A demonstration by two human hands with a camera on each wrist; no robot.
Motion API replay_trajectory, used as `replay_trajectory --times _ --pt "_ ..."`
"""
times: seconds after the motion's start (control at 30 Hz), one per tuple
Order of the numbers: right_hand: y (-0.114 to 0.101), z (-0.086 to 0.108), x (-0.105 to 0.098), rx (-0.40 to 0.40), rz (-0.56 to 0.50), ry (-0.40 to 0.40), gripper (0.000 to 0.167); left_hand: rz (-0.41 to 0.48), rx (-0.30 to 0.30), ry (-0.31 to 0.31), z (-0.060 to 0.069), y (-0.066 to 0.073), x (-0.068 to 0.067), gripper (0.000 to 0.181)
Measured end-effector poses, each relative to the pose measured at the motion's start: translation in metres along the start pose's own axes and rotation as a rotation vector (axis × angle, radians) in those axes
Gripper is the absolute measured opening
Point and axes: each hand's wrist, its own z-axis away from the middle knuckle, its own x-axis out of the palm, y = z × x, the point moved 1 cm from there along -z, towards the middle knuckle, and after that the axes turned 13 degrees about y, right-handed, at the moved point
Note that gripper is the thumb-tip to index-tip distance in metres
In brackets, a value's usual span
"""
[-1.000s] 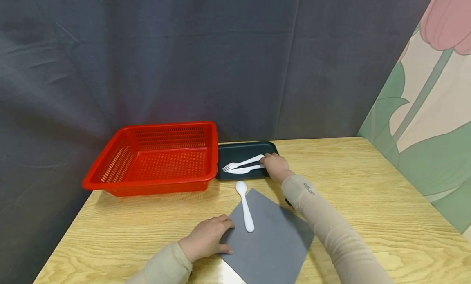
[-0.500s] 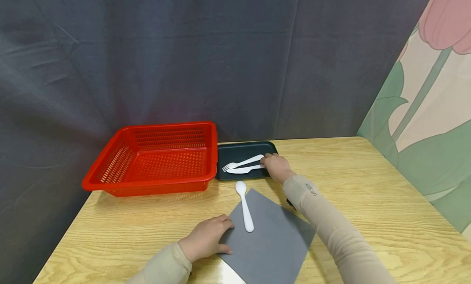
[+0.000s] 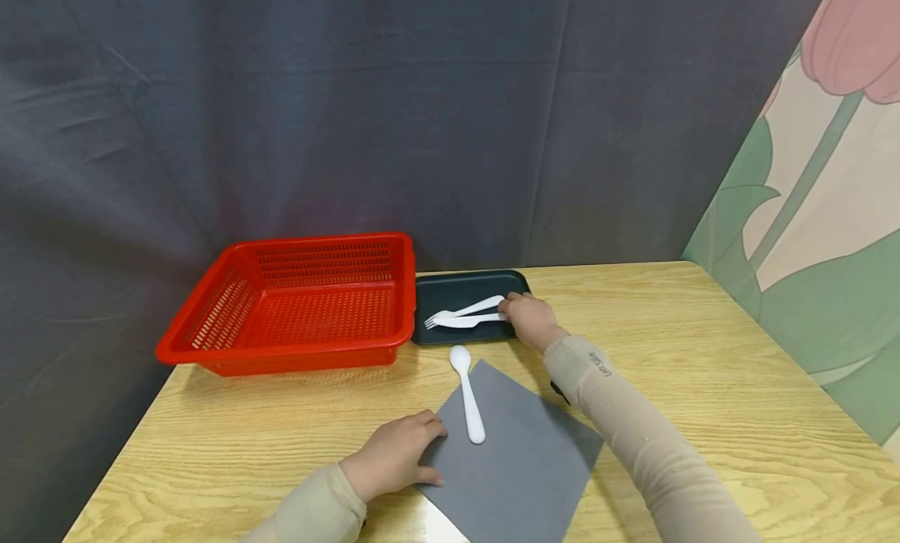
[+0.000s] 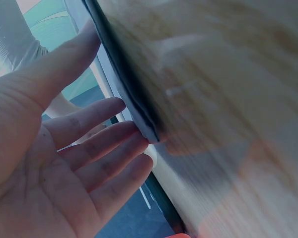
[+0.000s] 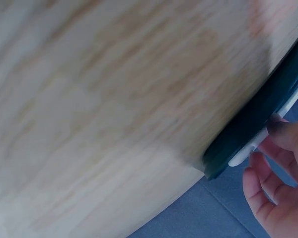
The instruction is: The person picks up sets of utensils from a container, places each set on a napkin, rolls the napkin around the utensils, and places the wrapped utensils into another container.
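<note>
In the head view, my right hand point(image 3: 532, 318) pinches the handle end of a white knife point(image 3: 464, 322) over the dark tray point(image 3: 437, 290). The knife's blade crosses a white fork point(image 3: 482, 305) in the tray. The right wrist view has thumb and fingers of my right hand point(image 5: 288, 198) at the white handle point(image 5: 242, 155) beside the tray's rim point(image 5: 258, 111). My left hand point(image 3: 395, 455), fingers relaxed, rests at the left corner of a grey square sheet point(image 3: 520, 457). A white spoon point(image 3: 469, 398) lies partly on that sheet. In the left wrist view, my left hand point(image 4: 44, 163) touches the sheet's edge point(image 4: 129, 87).
A red perforated basket point(image 3: 295, 346) stands at the back left, its right side against the tray. Behind the wooden table point(image 3: 703, 355) hangs a dark curtain point(image 3: 380, 121). A flower-patterned wall panel point(image 3: 830, 293) borders the right side.
The knife's blade has shifted slightly up and towards the fork, now overlapping it more. My right hand has moved very little; my left hand, the spoon and the sheet stay where they were.
</note>
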Motion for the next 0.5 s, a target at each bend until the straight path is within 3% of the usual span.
replay_trajectory --times 0.5 --pt "-0.0002 -0.0016 -0.0031 0.001 -0.005 0.061 0.011 0.005 0.000 0.007 -0.0006 -0.0002 -0.0011 0.054"
